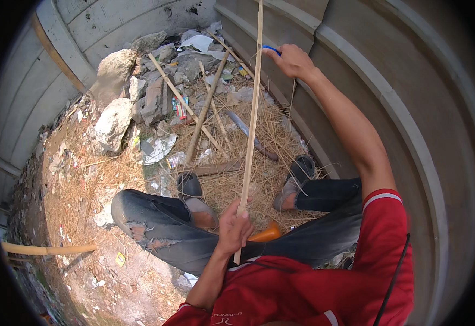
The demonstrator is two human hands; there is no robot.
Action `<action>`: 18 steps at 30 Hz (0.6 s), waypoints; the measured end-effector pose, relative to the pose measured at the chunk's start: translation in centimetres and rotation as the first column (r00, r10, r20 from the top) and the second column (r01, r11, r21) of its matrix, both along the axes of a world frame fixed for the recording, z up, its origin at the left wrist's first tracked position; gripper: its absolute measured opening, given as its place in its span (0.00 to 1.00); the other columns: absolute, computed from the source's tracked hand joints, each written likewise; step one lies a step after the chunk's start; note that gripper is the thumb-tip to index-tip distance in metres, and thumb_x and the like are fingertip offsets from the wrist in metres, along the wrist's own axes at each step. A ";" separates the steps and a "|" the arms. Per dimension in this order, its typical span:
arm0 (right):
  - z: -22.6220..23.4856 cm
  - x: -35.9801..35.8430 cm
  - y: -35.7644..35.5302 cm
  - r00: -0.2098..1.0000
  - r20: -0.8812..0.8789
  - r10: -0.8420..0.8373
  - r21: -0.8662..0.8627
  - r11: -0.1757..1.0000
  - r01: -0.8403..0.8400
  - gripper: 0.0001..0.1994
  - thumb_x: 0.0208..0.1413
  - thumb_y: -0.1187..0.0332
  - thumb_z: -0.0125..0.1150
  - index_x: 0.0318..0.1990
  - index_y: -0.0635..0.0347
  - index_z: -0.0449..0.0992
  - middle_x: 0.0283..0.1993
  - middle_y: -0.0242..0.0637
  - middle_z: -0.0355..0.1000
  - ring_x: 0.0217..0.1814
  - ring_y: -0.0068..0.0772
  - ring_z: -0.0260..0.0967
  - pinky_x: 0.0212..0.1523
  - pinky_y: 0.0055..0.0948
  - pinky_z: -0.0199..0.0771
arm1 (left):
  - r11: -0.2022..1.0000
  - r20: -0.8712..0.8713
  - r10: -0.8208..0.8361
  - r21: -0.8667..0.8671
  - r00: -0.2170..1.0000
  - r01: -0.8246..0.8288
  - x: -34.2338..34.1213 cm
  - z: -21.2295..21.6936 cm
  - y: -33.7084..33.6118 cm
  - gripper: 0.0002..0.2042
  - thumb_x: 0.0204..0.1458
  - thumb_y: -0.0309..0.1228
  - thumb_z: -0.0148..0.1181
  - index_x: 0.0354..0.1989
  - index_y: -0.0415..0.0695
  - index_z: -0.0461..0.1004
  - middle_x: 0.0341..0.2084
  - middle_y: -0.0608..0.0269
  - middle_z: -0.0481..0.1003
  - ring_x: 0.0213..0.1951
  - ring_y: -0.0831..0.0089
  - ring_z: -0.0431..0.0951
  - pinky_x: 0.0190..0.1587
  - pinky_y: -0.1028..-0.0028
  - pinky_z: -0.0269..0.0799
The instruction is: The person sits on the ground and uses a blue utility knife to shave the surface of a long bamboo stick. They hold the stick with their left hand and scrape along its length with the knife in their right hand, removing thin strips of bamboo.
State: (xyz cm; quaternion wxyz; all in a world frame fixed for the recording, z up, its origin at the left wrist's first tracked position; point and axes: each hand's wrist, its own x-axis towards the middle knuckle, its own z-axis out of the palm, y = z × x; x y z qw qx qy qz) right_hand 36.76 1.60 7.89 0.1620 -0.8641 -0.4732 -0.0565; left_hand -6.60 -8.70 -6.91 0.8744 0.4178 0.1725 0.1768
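Note:
A long, pale bamboo strip [251,136] rises from my lap and runs out past the top of the head view. My left hand [234,228] is wrapped round its lower part, close to my body. With my arm stretched forward, my right hand [298,61] grips a small tool with a blue handle [272,50] against the strip's upper right side. Its blade, if any, cannot be made out. A thin curled sliver shows beside the tool, and a thin strand [293,95] hangs below my right hand. Between my legs lies an orange object [267,232], partly hidden.
A machete-like curved blade [237,123] with a brown handle lies on the straw [221,187] between my feet. Beyond it are bamboo sticks [207,106], rocks [112,122] and litter. A ridged metal wall [373,81] stands close on my right. Another bamboo pole [50,249] juts in at left.

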 end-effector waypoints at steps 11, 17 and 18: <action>1.4 5.6 -5.8 0.983 -0.094 -0.159 0.248 0.952 0.178 0.35 0.58 0.35 0.50 0.28 0.65 0.78 0.24 0.50 0.72 0.30 0.50 0.72 0.36 0.44 0.70 | 0.962 -0.011 -0.258 0.086 0.966 0.258 -3.6 -0.9 0.0 0.21 0.61 0.23 0.53 0.63 0.32 0.63 0.15 0.69 0.69 0.10 0.87 0.63 0.13 0.85 0.56; -1.3 -2.6 -7.9 0.968 -0.241 0.064 0.162 0.987 -0.024 0.31 0.59 0.40 0.55 0.25 0.66 0.75 0.16 0.45 0.66 0.21 0.42 0.62 0.28 0.42 0.65 | 0.964 0.013 -0.259 -0.064 0.966 0.259 -5.6 -1.9 1.3 0.23 0.53 0.19 0.57 0.59 0.29 0.66 0.11 0.68 0.66 0.07 0.84 0.61 0.12 0.83 0.55; -1.2 -3.7 -8.1 0.965 -0.248 0.080 0.134 0.990 -0.048 0.31 0.60 0.41 0.55 0.25 0.67 0.75 0.16 0.45 0.65 0.21 0.42 0.62 0.28 0.42 0.65 | 0.967 0.016 -0.250 -0.052 0.968 0.251 -6.3 -2.4 1.4 0.23 0.53 0.19 0.57 0.59 0.29 0.66 0.11 0.69 0.66 0.07 0.84 0.62 0.12 0.83 0.56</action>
